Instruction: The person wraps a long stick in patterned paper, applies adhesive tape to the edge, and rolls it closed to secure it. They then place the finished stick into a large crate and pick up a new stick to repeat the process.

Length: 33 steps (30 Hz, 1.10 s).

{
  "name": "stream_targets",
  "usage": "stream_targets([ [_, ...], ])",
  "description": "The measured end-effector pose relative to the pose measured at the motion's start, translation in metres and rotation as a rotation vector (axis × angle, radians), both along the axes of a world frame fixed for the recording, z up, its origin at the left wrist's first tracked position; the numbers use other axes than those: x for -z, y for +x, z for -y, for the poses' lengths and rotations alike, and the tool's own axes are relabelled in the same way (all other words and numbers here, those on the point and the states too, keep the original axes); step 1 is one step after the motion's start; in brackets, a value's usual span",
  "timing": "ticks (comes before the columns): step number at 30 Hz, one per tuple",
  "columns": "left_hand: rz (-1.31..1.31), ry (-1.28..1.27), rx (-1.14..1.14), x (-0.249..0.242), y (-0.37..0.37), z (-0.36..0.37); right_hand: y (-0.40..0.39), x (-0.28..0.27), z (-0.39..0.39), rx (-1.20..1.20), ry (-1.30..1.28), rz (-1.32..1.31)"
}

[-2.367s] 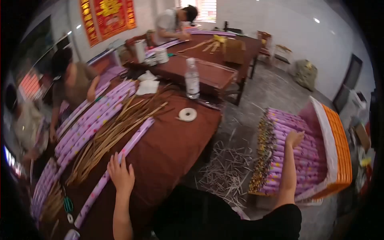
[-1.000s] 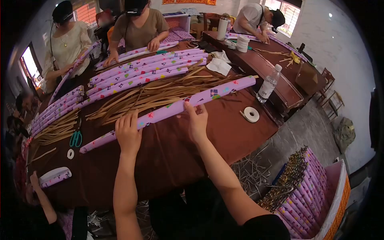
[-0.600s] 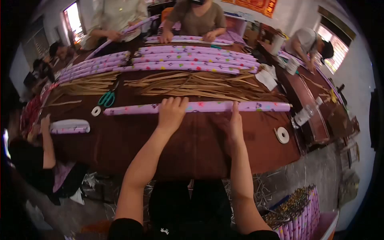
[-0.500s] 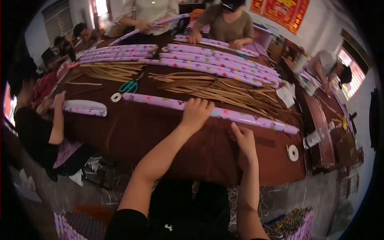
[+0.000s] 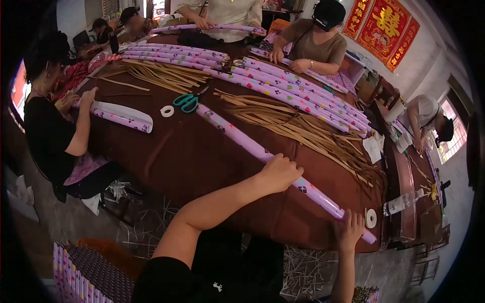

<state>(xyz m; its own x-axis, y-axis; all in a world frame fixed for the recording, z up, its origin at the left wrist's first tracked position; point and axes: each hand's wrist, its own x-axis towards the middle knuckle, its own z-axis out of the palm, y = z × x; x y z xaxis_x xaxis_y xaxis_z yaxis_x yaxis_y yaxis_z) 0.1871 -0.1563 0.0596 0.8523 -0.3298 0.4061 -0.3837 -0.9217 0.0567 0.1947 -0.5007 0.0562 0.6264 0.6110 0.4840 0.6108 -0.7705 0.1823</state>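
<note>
A long lilac tube with a printed pattern (image 5: 235, 135) lies slantwise across the brown-covered table (image 5: 202, 171). My left hand (image 5: 281, 173) is wrapped over its middle. Near the tube's lower right end, my right hand (image 5: 349, 230) has its fingers over the tube. Green-handled scissors (image 5: 186, 103) rest by the tube's upper left end, beside a roll of white tape (image 5: 167, 111). A second white roll (image 5: 371, 218) sits close to my right hand. Brown strips (image 5: 298, 126) are spread beyond the tube.
Finished-looking lilac tubes (image 5: 298, 93) are stacked at the back. A co-worker at left (image 5: 48, 121) handles a half-rolled sheet (image 5: 124, 117). Other people work across the table and at right. A plastic bottle (image 5: 401, 203) lies at the right edge. Bundled tubes (image 5: 83, 275) stand below left.
The tube has swung, its right end coming down toward me. My right hand has moved down and right onto that end. My left hand has shifted right and down with the tube. The view has turned.
</note>
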Motion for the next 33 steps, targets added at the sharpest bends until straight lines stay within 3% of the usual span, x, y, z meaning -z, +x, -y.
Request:
stream_targets([
  [2,0.083,0.022,0.051,0.001,-0.001,0.001,-0.018,0.000,0.007,-0.117,-0.008,0.020],
  [5,0.341,0.004,0.217,0.001,0.001,0.009,-0.048,0.007,0.024,-0.070,0.074,-0.193],
  [14,0.231,0.052,0.502,0.000,-0.021,0.044,-0.118,0.052,0.068,0.026,0.324,-0.456],
  [17,0.214,0.021,0.604,0.000,-0.021,0.049,-0.138,0.070,0.061,0.030,0.522,-0.549],
  [20,0.168,0.028,0.635,-0.001,-0.025,0.052,-0.154,0.079,0.069,0.182,0.376,-0.626],
  [21,0.115,0.024,0.659,0.001,-0.025,0.053,-0.159,0.080,0.072,0.218,0.234,-0.547],
  [25,-0.136,0.038,0.633,0.003,-0.024,0.051,-0.174,0.086,0.083,0.274,0.207,-0.265],
  [29,-0.117,0.016,0.654,-0.005,-0.026,0.051,-0.183,0.083,0.088,0.310,0.128,-0.390],
  [31,0.066,-0.026,0.687,-0.012,-0.026,0.052,-0.183,0.088,0.090,0.221,0.225,-0.484],
  [33,0.056,-0.023,0.699,-0.010,-0.025,0.051,-0.184,0.089,0.087,0.216,0.307,-0.544],
])
